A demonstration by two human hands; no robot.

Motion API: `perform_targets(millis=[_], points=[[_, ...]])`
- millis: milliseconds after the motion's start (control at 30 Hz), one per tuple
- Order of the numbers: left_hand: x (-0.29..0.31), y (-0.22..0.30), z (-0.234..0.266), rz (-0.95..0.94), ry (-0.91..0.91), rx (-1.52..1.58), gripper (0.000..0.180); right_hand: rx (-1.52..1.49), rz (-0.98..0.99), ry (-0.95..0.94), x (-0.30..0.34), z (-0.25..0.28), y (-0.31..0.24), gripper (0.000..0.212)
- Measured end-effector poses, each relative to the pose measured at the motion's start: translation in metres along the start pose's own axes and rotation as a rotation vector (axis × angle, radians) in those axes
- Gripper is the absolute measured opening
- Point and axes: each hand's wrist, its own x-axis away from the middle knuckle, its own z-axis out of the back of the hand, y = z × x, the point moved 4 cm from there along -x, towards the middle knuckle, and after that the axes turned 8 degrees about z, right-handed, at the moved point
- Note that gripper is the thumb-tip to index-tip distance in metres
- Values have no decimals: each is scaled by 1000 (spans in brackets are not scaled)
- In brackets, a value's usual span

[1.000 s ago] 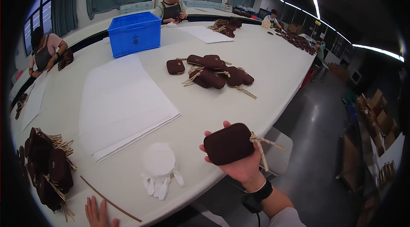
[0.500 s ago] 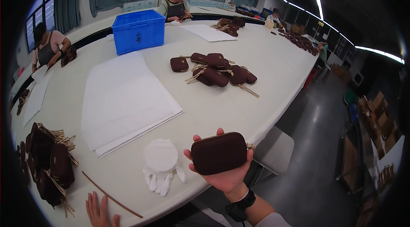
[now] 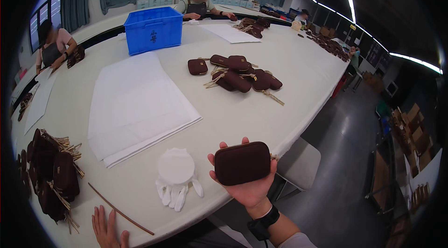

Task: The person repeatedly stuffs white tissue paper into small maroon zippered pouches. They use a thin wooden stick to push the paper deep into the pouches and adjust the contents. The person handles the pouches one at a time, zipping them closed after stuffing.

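Brown pouch lies crosswise on the right palm, cord end to the right

Right hand (image 3: pixel 254 196): holding one dark brown pouch (image 3: pixel 242 163), palm up beneath it, fingertips showing past the far and left edges, thumb at the right end. Pouch is raised by the near edge of the table (image 3: pixel 224 124), close to a grey chair (image 3: pixel 301 164). Long axis runs left to right, right end slightly higher in view. Broad plain face toward the camera; pale cord (image 3: pixel 274 157) at the right end, mostly hidden.

Left hand (image 3: pixel 106 233): palm down on the table, fingers loosely spread, holding nothing visible; thin brown strip (image 3: pixel 119 212) just beside it.

Containers: blue crate (image 3: pixel 169 35) at the far side, open-topped; inner wall shows, floor hidden, contents cannot be told. Held pouch looks closed, inside not visible. More pouches heaped at left (image 3: pixel 66 178) and mid-table (image 3: pixel 238 83), long axes mixed. White sheets (image 3: pixel 140 108) lie between crate and white glove (image 3: pixel 176 196).
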Motion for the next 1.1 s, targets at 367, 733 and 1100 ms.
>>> perform_targets(millis=[367, 733, 1100], points=[[-1, -8, 7, 92, 42, 82, 59, 526, 0, 622, -114, 120, -93, 80], [-29, -59, 38, 258, 85, 511, 49, 1382, -140, 118, 23, 52, -24, 43], [-121, -117, 46, 439, 37, -248, 66, 1700, 77, -1220, 61, -85, 133, 38]])
